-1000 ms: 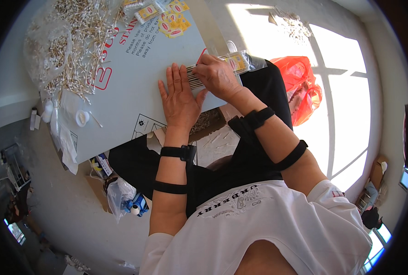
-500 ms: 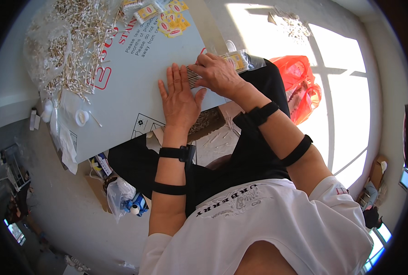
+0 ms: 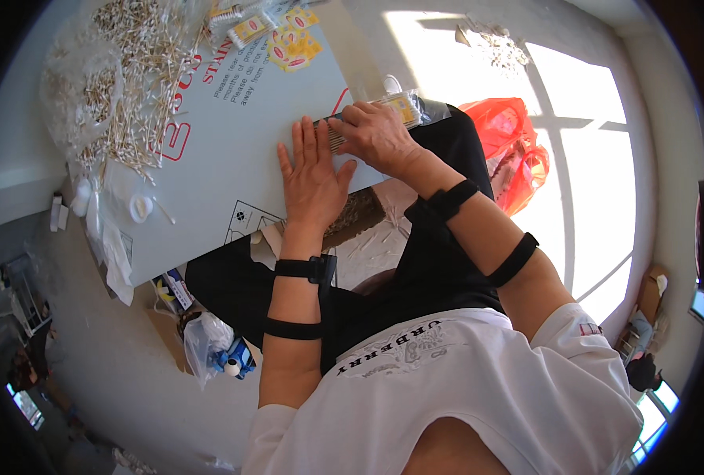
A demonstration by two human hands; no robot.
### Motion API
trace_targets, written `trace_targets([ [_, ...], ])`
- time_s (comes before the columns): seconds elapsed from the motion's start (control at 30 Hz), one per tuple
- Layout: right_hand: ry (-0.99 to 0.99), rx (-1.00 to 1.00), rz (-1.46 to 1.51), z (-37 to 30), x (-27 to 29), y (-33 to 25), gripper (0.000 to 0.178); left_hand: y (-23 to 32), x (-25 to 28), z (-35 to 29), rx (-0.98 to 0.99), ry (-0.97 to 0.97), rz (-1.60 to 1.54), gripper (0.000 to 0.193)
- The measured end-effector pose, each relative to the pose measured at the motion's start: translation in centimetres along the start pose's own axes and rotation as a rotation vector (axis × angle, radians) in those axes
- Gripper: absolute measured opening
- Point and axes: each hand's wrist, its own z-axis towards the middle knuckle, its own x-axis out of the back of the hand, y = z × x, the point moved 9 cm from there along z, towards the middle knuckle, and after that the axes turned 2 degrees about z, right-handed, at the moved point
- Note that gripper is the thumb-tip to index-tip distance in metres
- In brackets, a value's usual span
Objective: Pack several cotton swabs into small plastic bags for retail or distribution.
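A row of cotton swabs lies side by side on the grey-white board, between my two hands. My left hand rests flat with fingers stretched out, its index finger along the left edge of the row. Over the right part of the row, my right hand has its fingers bent down onto the swabs, covering some of them. Just beyond it lies a clear pack with a yellow label. A large heap of loose cotton swabs, partly in clear plastic, spreads across the far left.
Yellow labels and a filled swab pack lie at the far side. A small round white tub stands near the left edge. Below the board is a cardboard box. A red plastic bag sits right of my knee.
Both hands have shifted slightly toward me. The fingers of my right hand are bent lower over the swabs. My left hand remains flat beside the row.
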Motion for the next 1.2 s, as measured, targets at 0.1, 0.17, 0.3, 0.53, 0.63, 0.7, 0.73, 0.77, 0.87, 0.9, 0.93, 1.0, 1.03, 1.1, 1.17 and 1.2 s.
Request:
trace_targets([
  [0.1,0.052,0.039,0.002,-0.3,0.3,-0.3,0.044,0.2,0.0,-0.2,-0.059,-0.039,0.007,0.078],
  [0.17,0.084,0.055,-0.005,-0.4,0.4,-0.7,0.044,0.1,0.0,-0.4,-0.051,-0.036,0.036,0.077],
  [0.3,0.186,0.022,0.055,-1.3,1.4,-0.4,0.037,0.3,-0.1,-0.3,-0.049,-0.03,0.057,0.079],
  [0.53,0.257,-0.185,0.249,-1.2,2.4,2.1,0.009,0.3,-0.1,-0.4,-0.053,-0.013,0.05,0.079],
  [0.63,0.158,-0.154,0.203,0.0,1.5,1.9,0.007,0.3,-0.2,-0.4,-0.061,0.003,0.054,0.079],
  [0.7,0.112,-0.164,0.178,0.6,1.0,2.2,0.008,0.3,-0.1,-0.4,-0.065,0.012,0.052,0.079],
  [0.73,0.1,-0.153,0.16,0.9,0.8,2.2,0.008,0.4,-0.1,-0.4,-0.07,0.013,0.049,0.08],
  [0.77,0.086,-0.142,0.141,1.0,0.7,2.2,0.008,0.5,-0.1,-0.4,-0.075,0.014,0.045,0.08],
  [0.87,0.14,0.012,0.08,1.4,1.4,0.6,0.009,0.2,-0.2,-0.4,-0.069,0.018,0.036,0.08],
  [0.9,0.137,0.011,0.081,1.3,1.3,0.6,0.009,0.3,-0.2,-0.4,-0.067,0.016,0.034,0.08],
  [0.93,0.128,0.007,0.08,1.3,1.1,0.5,0.01,0.3,-0.2,-0.4,-0.063,0.013,0.041,0.08],
  [1.0,0.116,0.002,0.08,1.3,1.1,0.5,0.01,0.3,-0.2,-0.3,-0.058,0.008,0.047,0.079],
  [1.03,0.061,-0.008,0.091,1.6,0.7,0.7,0.011,0.3,-0.1,-0.3,-0.054,0.013,0.051,0.08],
  [1.1,0.005,-0.02,0.101,2.0,0.3,1.1,0.012,0.3,-0.2,-0.2,-0.049,0.018,0.053,0.081],
  [1.17,-0.071,-0.02,0.184,2.6,-0.4,1.7,0.011,0.3,-0.2,-0.1,-0.067,0.042,0.081,0.081],
  [1.2,-0.074,-0.021,0.184,2.7,-0.5,1.8,0.011,0.2,-0.3,0.0,-0.066,0.04,0.079,0.081],
])
